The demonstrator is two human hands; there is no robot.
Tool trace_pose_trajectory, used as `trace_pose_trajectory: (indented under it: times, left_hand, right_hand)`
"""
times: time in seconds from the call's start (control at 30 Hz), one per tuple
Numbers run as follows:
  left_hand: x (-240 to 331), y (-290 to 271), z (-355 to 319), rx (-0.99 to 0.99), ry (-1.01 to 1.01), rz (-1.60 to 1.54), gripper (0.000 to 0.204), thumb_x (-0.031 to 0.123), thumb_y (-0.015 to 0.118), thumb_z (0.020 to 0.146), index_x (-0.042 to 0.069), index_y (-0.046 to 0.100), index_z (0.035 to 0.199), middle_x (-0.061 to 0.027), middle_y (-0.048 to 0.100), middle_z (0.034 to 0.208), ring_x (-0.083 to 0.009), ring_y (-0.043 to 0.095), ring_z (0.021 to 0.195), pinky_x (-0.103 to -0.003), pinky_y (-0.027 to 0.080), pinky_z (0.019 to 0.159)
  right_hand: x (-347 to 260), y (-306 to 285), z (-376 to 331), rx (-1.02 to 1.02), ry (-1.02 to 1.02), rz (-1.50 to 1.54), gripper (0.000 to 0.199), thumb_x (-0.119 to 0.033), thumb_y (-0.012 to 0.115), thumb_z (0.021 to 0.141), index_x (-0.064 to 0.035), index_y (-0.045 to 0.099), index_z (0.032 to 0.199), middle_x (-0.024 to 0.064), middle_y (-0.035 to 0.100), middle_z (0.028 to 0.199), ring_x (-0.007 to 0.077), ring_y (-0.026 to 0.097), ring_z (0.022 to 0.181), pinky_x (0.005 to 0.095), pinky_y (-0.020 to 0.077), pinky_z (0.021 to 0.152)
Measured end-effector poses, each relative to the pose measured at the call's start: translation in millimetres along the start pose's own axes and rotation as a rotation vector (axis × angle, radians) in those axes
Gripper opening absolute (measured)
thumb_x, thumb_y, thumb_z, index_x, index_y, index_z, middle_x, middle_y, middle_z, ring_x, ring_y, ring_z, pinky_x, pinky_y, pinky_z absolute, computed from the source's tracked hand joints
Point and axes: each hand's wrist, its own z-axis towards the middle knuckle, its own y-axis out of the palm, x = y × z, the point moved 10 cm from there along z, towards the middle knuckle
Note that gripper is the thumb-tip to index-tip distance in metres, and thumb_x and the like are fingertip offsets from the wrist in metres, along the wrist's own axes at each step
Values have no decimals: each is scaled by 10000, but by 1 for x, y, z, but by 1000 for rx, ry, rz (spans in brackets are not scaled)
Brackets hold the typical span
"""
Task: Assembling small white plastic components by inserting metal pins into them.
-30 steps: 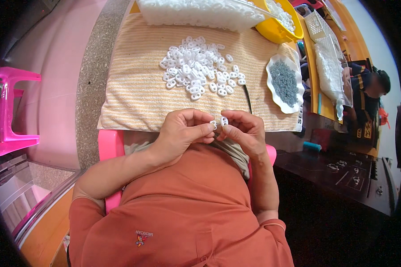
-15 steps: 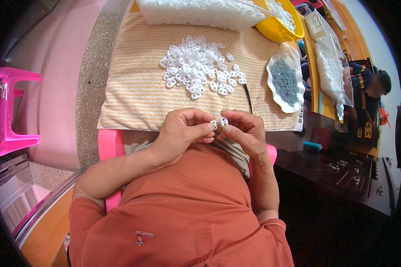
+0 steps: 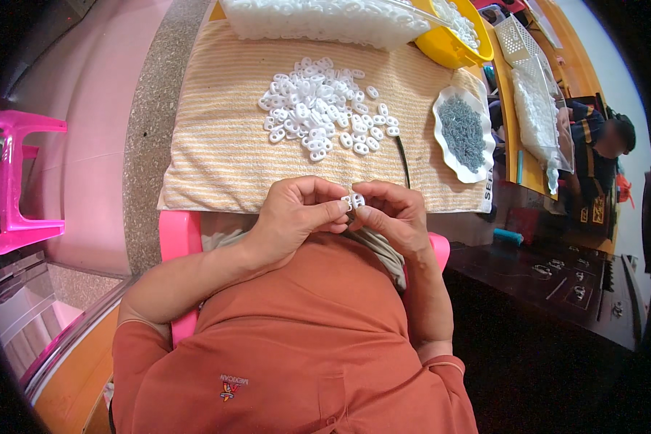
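Observation:
My left hand (image 3: pixel 294 211) pinches a small white plastic piece (image 3: pixel 346 203) between thumb and forefinger, just beyond the towel's near edge. My right hand (image 3: pixel 393 215) is closed on a white oval two-hole piece (image 3: pixel 358 200), held upright by the fingertips. The two pieces are side by side and seem to touch; the fingers partly hide where they meet. Farther off lies a loose pile of similar white oval pieces (image 3: pixel 307 105), with several strays at its right side. A scalloped white dish (image 3: pixel 471 175) of small grey see-through pieces (image 3: pixel 461 134) stands at the right.
A striped towel (image 3: pixel 217 145) covers the table. At its far edge stand a clear bin (image 3: pixel 325 27) of white pieces and a yellow basin (image 3: pixel 452 59). A black cord (image 3: pixel 403 163) lies right of the pile. Left is a pink stool (image 3: pixel 32 235); another person (image 3: pixel 604 145) sits far right.
My right hand has moved slightly left, bringing its oval piece up against the one in my left hand. The left hand has hardly moved.

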Motion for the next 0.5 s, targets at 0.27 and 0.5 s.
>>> trace_pose_trajectory:
  times: [0.27, 0.5]
  left_hand:
    - [-1, 1, 0, -10, 1, -1, 165, 29, 647, 864, -30, 619, 1016, -81, 661, 888, -112, 639, 756, -232, 554, 690]
    - [0, 1, 1, -12, 3, 15, 166, 38, 645, 868, -32, 618, 1016, -78, 661, 885, -110, 639, 752, -227, 552, 691]
  right_hand:
    - [0, 3, 0, -16, -18, 4, 303, 30, 626, 853, 71, 577, 1149, 145, 662, 985, 187, 660, 844, 293, 561, 717]
    - [4, 2, 0, -17, 1, 5, 302, 27, 625, 852, 69, 578, 1147, 140, 662, 983, 187, 662, 816, 298, 565, 708]
